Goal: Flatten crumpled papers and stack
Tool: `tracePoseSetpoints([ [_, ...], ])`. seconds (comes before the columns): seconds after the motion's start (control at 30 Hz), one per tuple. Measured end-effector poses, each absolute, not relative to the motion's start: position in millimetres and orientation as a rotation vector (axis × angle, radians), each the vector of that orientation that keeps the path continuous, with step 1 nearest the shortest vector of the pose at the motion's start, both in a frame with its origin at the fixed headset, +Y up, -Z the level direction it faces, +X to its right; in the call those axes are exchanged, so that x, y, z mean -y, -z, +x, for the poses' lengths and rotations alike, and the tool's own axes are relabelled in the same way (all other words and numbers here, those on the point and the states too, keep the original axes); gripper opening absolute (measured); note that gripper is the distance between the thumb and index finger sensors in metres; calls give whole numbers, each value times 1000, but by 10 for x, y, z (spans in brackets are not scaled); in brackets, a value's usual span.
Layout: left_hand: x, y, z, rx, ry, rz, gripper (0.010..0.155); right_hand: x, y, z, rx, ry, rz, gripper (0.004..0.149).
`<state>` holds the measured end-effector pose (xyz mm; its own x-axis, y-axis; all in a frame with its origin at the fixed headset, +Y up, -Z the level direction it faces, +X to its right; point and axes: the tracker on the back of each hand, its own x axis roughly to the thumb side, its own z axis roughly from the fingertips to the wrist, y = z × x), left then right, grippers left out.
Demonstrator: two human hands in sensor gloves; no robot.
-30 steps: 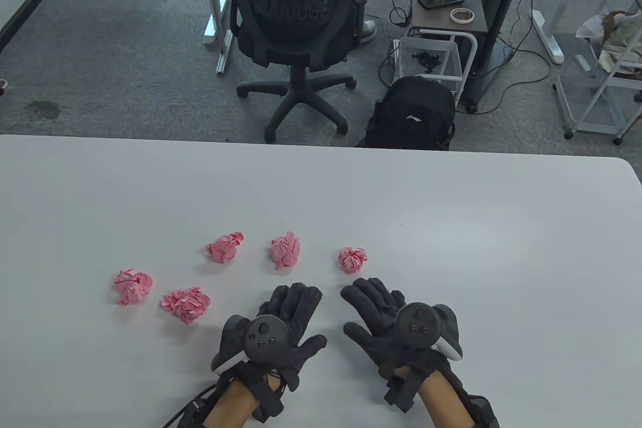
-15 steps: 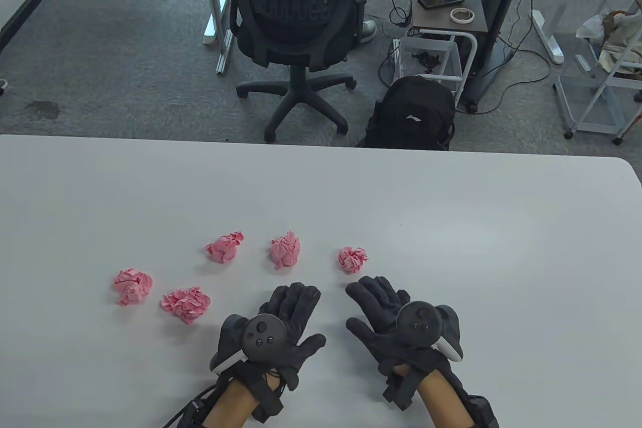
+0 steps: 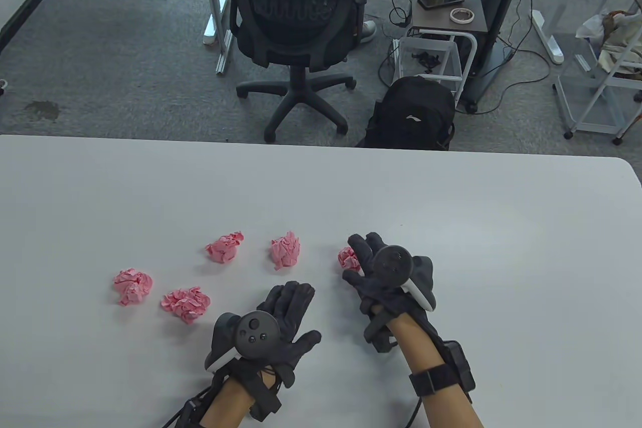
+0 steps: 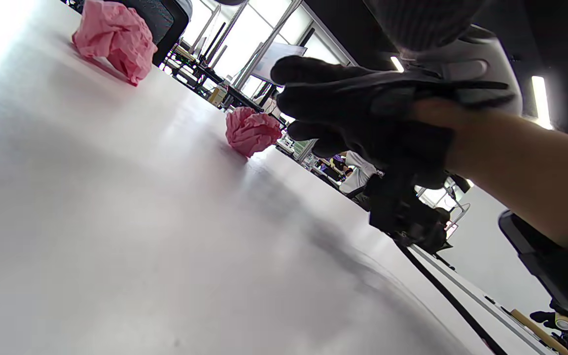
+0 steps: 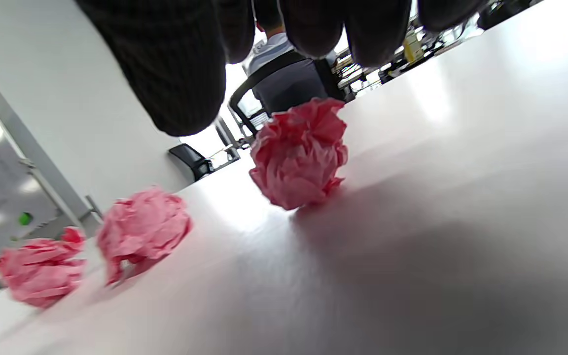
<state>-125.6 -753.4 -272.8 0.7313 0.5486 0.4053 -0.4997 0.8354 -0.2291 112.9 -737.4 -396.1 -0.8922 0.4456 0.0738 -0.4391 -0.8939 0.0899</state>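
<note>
Five crumpled pink papers on the desk, all toward its near edge: leftmost ball [image 3: 133, 286], then a flatter wad [image 3: 185, 303] just beside it, nearer the edge; farther in, a third ball [image 3: 224, 247] and a fourth [image 3: 285, 250]. Left hand [image 3: 281, 320] flat on the desk by the near edge, fingers straight, holding nothing. Right hand [image 3: 368, 267] over the rightmost ball [image 3: 347, 258], fingers loosely spread above it, not yet closed round it; contact hard to judge, probably just short of touching. None flattened yet, no stack begun. Best to pinch this ball lightly by its outer folds, bring it to bare desk between the hands, tease the edges apart gently to avoid tearing, then pin one corner with the left palm and smooth outward with the right.
</note>
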Motion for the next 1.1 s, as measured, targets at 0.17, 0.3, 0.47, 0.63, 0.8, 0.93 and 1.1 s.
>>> tracePoseSetpoints([
  [0.17, 7566, 2745, -1259, 482, -589, -122, 84, 7447, 4139, 959, -329, -2905, -41, 72],
  [0.3, 7581, 2744, -1242, 489, -601, -134, 84, 7473, 4064, 1038, -212, -2876, -24, 66],
  [0.47, 7586, 2758, -1247, 498, -628, -113, 84, 7280, 3687, 1181, -47, -2842, 105, 64],
  [0.63, 7593, 2767, -1243, 502, -658, -93, 83, 7127, 3240, 1255, 128, -2692, 217, 63],
  [0.8, 7571, 2765, -1260, 465, -688, -10, 72, 7144, 2818, 1180, 220, -2585, 368, 64],
  [0.93, 7609, 2785, -1284, 440, -856, 6, 65, 7284, 2651, 1075, 325, -2531, 516, 65],
  [1.1, 7739, 2789, -1190, 476, -1184, -150, 81, 7286, 2516, 929, 446, -2525, 784, 69],
])
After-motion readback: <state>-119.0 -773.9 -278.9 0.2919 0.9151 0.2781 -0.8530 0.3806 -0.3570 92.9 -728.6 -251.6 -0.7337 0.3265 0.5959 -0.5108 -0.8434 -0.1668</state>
